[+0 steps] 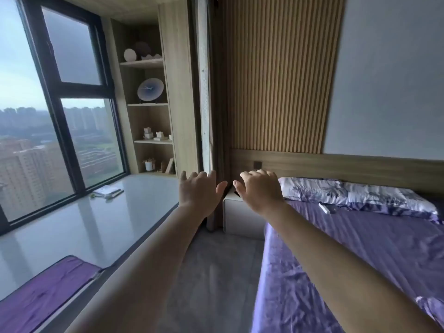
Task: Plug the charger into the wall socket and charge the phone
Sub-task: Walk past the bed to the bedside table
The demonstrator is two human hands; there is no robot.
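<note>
Head view: 2 bare hands reach forward side by side. The left hand (pixel 199 192) and the right hand (pixel 260 191) both have fingers spread and hold nothing. 1 dark wall socket (pixel 257 165) sits on the wooden headboard (pixel 348 168) just above the right hand. 1 white nightstand (pixel 240 216) stands just below both hands. 2 patterned pillows (pixel 360 195) and 1 small white object (pixel 324 208), unclear what, lie right of the right hand on the purple bed (pixel 360 248).

Both forearms are bare, no sleeves showing; the left hand (pixel 200 191) and right hand (pixel 260 189) wear nothing.
</note>
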